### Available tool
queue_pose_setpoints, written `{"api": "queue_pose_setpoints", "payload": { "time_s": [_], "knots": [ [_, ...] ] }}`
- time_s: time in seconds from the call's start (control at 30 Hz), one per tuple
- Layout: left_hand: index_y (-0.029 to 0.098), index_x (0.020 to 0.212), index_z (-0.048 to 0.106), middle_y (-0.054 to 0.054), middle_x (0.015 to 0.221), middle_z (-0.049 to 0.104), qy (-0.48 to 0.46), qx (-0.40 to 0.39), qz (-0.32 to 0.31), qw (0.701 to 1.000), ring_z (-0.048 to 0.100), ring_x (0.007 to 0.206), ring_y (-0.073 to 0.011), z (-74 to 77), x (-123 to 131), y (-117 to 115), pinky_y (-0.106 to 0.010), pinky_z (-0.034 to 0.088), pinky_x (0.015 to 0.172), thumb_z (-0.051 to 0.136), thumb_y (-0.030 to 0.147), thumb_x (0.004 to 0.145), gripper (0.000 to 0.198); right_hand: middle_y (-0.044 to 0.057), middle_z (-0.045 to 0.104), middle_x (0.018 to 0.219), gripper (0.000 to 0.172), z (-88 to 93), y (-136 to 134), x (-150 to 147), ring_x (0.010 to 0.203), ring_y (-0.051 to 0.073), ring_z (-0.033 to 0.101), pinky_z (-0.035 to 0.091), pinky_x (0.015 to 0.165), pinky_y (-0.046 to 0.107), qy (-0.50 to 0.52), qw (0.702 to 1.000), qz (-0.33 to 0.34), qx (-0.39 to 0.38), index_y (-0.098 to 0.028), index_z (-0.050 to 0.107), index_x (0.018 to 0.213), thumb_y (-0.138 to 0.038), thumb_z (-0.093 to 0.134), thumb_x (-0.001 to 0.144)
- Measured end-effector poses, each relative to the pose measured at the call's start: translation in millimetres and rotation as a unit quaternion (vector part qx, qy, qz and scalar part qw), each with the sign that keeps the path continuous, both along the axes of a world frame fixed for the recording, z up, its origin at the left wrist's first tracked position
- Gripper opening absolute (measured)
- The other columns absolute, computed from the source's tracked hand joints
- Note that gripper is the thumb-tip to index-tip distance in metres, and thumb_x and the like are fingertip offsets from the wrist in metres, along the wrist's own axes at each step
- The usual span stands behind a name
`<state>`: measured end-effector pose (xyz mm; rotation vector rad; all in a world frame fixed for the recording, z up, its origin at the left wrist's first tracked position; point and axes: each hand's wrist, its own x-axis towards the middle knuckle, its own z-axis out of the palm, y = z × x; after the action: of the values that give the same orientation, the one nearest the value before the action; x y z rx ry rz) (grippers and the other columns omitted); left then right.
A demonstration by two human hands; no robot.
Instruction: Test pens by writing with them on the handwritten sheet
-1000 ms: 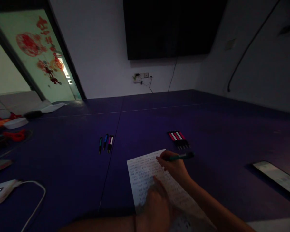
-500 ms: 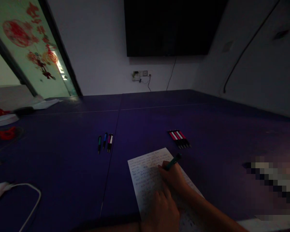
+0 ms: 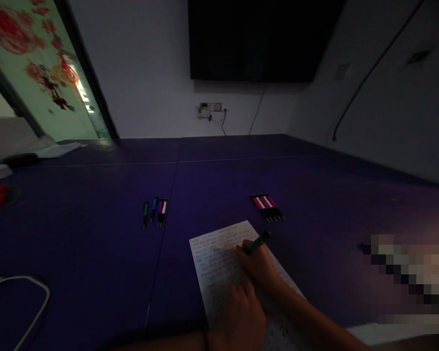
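Note:
A sheet of paper [image 3: 214,273] covered with handwritten lines lies at a slant on the purple table. My right hand [image 3: 258,265] rests on its right part, fingers closed around a green pen [image 3: 259,241] whose upper end points up to the right. The pen's tip is hidden behind my fingers. My left hand [image 3: 241,314] lies on the lower part of the sheet, just below the right hand. Its fingers are loosely bent against the paper, with no object seen in them, and it covers some of the writing.
Several pens [image 3: 267,207] with red and white barrels lie side by side beyond the sheet. To the left are a green pen [image 3: 145,214], a blue pen [image 3: 154,209] and others. A white cable [image 3: 46,292] curves at lower left. A blurred-out object [image 3: 409,268] lies at right.
The whole view has shifted slightly, so things appear a little further left and higher. Both hands keep their places on the paper, and the pen stays in my right hand.

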<state>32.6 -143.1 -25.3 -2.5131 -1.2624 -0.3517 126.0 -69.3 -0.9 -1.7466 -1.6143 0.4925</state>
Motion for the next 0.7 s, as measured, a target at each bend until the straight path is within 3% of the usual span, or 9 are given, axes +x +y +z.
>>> {"api": "queue_pose_setpoints", "payload": {
  "time_s": [0.7],
  "knots": [
    [0.006, 0.097, 0.061, -0.018, 0.101, 0.055, 0.0, 0.008, -0.01, 1.0, 0.049, 0.068, -0.0182, 2.1, -2.6, 0.0, -0.032, 0.037, 0.058, 0.05, 0.042, 0.074, 0.044, -0.002, 0.043, 0.038, 0.023, 0.9, 1.4, -0.5, 0.041, 0.011, 0.041, 0.027, 0.041, 0.022, -0.007, 1.0, -0.009, 0.013, -0.021, 0.035, 0.045, -0.026, 0.042, 0.066]
  ]
}}
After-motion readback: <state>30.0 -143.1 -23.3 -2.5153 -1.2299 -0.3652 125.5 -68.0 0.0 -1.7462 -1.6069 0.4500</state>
